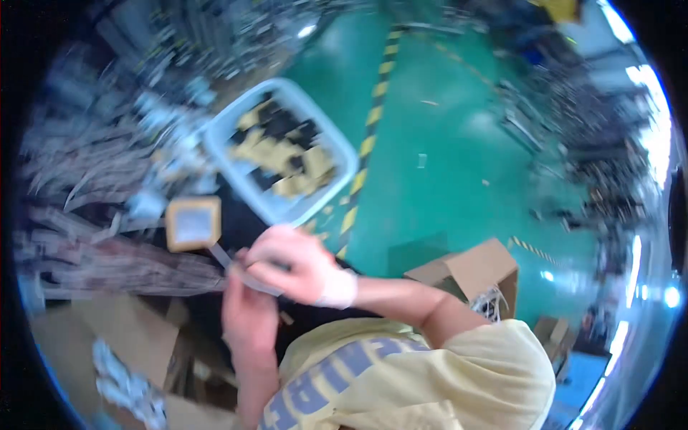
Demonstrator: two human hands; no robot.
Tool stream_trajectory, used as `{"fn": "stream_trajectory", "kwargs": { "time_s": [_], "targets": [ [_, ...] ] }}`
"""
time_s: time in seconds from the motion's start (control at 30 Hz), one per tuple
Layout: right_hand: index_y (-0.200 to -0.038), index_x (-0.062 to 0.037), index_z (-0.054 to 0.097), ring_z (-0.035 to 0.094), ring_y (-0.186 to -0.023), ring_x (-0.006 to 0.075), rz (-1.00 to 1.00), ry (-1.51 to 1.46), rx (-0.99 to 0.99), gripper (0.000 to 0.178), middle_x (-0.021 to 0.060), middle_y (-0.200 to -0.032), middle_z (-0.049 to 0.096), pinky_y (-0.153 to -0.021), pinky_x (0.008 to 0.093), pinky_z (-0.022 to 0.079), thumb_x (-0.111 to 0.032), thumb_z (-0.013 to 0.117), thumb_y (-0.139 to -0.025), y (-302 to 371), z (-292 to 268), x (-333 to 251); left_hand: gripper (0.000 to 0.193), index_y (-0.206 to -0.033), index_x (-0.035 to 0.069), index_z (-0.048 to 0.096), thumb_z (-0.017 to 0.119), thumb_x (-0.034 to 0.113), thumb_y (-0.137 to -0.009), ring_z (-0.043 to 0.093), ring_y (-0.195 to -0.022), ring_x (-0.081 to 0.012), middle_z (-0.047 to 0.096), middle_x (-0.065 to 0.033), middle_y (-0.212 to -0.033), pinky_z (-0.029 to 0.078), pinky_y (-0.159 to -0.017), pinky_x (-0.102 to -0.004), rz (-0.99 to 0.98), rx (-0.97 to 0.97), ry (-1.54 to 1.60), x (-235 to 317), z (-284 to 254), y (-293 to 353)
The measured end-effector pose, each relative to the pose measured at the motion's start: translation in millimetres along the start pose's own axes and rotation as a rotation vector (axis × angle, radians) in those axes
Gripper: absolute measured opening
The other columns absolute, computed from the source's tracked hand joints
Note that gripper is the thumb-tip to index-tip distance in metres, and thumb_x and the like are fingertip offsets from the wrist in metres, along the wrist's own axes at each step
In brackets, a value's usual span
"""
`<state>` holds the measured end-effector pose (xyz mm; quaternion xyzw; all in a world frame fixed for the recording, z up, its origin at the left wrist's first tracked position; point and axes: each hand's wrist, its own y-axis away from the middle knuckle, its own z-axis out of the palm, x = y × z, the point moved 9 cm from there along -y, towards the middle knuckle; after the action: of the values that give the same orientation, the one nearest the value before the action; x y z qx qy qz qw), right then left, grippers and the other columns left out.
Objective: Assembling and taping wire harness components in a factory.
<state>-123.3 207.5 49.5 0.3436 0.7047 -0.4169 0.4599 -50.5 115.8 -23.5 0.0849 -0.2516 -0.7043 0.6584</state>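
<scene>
My two hands meet near the middle of the view, close in front of my body. My right hand (299,264), with a white band at its wrist, has its fingers curled in a pinch. Beneath it my left hand (249,315) is upright, fingers bent and close together. A thin pale strip (220,254) runs between the fingers of both hands and sticks out to the upper left; motion blur hides its exact kind. Just beyond its end is a small tan box-like block (193,223) with a whitish top.
A light blue plastic tub (342,161) full of yellow and black pieces stands ahead. Long strips (122,261) are heaped at left. Cardboard boxes (129,326) (476,272) flank me. Yellow-black tape (380,93) crosses the green floor (444,136).
</scene>
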Motion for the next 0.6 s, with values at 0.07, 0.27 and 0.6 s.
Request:
{"fn": "stream_trajectory", "kwargs": {
  "time_s": [0.07,0.27,0.6],
  "targets": [
    [-0.083,-0.0057,0.062,0.057,-0.079,0.03,-0.036,0.002,0.055,0.01,0.0094,-0.081,0.059,-0.069,0.0385,0.047,-0.015,0.064,-0.08,11,2,-7,0.035,-0.126,0.0,0.05,0.046,0.022,-0.099,0.049,-0.119,-0.0199,0.054,-0.0086,-0.126,0.037,-0.104,-0.0367,0.016,-0.095,-0.032,2,-9,5],
    [-0.077,-0.0051,0.062,0.056,-0.074,0.0316,0.101,-0.151,0.122,0.007,0.0104,-0.074,0.056,-0.066,0.0375,0.047,-0.012,0.061,-0.077,19,-12,-12,0.04,-0.13,-0.002,0.046,0.047,0.024,-0.099,0.045,-0.123,-0.0184,0.05,-0.0083,-0.13,0.034,-0.104,-0.0324,0.095,-0.062,-0.276,6,-16,14],
    [-0.071,-0.0056,0.061,0.059,-0.078,0.0319,0.118,0.155,0.043,0.016,0.0122,-0.075,0.056,-0.065,0.0408,0.049,-0.021,0.06,-0.075,32,9,-19,0.035,-0.12,-0.004,0.052,0.056,0.02,-0.096,0.055,-0.102,-0.0139,0.058,-0.0093,-0.112,0.042,-0.09,-0.0286,0.383,0.134,-0.644,12,-8,56]
  ]
}}
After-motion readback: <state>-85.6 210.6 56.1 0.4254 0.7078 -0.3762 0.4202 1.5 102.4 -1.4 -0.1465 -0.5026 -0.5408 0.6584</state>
